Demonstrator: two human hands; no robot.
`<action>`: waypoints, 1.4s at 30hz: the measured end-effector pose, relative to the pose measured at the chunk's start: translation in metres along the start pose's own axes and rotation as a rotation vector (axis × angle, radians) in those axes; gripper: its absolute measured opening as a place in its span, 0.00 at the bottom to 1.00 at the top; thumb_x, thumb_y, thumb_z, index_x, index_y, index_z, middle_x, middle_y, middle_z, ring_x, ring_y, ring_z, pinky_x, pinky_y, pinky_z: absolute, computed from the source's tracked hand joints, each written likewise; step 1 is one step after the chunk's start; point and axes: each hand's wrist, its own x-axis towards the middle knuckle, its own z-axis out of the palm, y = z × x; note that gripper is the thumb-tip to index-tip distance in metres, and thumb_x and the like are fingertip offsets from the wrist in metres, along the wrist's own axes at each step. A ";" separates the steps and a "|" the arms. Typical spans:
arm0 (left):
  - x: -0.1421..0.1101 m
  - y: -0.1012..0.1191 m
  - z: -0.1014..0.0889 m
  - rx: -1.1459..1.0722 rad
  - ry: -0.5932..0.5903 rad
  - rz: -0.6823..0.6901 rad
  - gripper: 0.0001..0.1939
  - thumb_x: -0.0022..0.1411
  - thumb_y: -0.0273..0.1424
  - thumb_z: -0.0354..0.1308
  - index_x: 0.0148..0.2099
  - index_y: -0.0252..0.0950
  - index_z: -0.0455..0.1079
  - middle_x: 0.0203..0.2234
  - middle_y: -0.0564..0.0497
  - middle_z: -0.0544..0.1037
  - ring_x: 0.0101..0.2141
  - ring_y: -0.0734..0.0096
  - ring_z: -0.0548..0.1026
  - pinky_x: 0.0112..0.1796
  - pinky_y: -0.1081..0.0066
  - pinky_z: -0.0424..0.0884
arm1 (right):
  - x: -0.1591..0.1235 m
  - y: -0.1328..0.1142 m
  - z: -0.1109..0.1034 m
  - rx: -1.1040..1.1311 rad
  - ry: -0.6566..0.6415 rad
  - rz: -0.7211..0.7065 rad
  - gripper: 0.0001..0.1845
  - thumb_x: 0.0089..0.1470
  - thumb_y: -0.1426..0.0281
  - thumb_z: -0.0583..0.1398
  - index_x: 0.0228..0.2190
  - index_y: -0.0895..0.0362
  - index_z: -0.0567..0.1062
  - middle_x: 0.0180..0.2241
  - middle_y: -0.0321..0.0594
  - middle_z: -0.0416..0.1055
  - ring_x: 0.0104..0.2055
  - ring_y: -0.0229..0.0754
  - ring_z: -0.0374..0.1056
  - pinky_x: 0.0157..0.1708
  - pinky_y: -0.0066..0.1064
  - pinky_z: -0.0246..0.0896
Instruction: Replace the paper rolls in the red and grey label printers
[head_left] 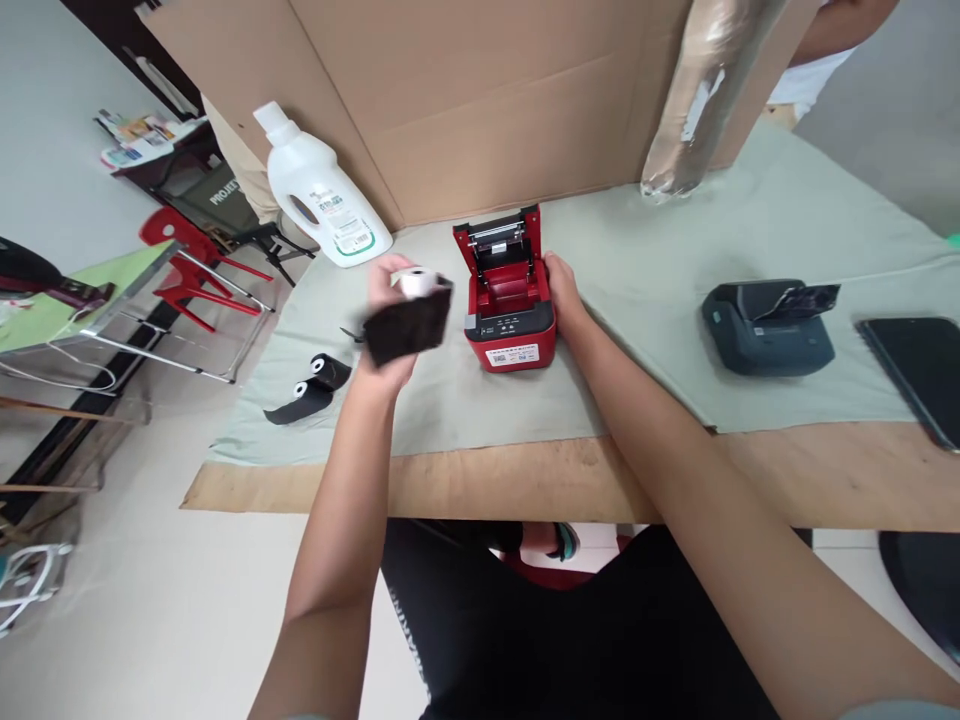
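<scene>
My left hand (390, 310), smeared by motion, is closed round a paper roll (420, 285) with a white end and a loose black strip hanging over the palm. It is left of a small red receipt printer (517, 345), whose lid stands open and whose paper bay looks bare. My right hand (564, 290) is pressed to the printer's right side and grips it, its fingers partly hidden behind the casing. Two black paper rolls (319, 385) with white cores lie on the cloth to the left, partly unwound.
A dark portable printer (772, 340) with a black strip sticking out and a black phone (919, 370) lie to the right. At the back stand a white bottle (319, 190), a cardboard sheet (495, 110) and a plastic-wrapped roll (694, 110). Another person's arm (844, 28) shows behind.
</scene>
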 end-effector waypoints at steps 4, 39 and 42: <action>0.038 -0.008 0.023 0.425 -0.181 0.079 0.20 0.64 0.42 0.68 0.54 0.42 0.69 0.52 0.46 0.78 0.51 0.58 0.77 0.50 0.62 0.76 | -0.003 -0.002 0.003 -0.003 0.100 -0.066 0.28 0.65 0.42 0.58 0.26 0.49 0.65 0.28 0.34 0.70 0.38 0.43 0.69 0.45 0.35 0.70; 0.075 -0.007 0.044 0.501 -0.703 -0.077 0.18 0.70 0.44 0.59 0.49 0.38 0.82 0.47 0.46 0.86 0.46 0.59 0.82 0.50 0.62 0.77 | -0.003 -0.004 -0.003 -0.002 0.068 -0.149 0.25 0.59 0.42 0.60 0.39 0.51 0.77 0.43 0.37 0.80 0.47 0.43 0.74 0.51 0.34 0.70; 0.063 0.020 0.031 0.507 -0.733 -0.093 0.24 0.61 0.47 0.68 0.54 0.40 0.81 0.52 0.46 0.85 0.51 0.55 0.81 0.52 0.61 0.77 | -0.008 -0.009 -0.001 0.041 0.061 -0.108 0.29 0.56 0.41 0.62 0.47 0.49 0.78 0.50 0.38 0.81 0.51 0.45 0.75 0.51 0.36 0.72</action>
